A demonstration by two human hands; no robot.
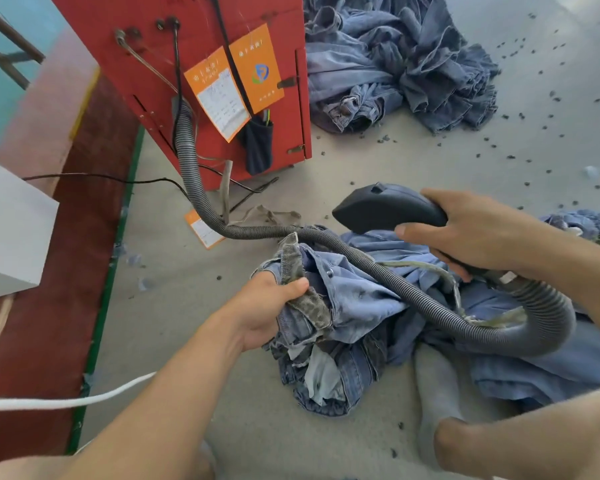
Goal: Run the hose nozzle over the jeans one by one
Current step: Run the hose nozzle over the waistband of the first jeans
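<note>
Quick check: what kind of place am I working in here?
Probably a garment-finishing workshop: heaped blue denim jeans on a grey concrete floor, a red metal cabinet feeding a grey ribbed hose, thread scraps scattered about.

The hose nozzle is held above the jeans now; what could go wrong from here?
The hose lies across the jeans that the left hand grips, so lifting them may snag it. The nozzle in the right hand may suck in loose fabric. The hose's tight loop might kink.

grey concrete floor (194, 341), crumpled jeans (354, 341) near centre, bigger denim pile (395, 64) far right, red cabinet (201, 81) standing far centre, orange paper tag (203, 232) by its base, dark lint bits (520, 147) scattered right, white cord (66, 400) near left
</note>
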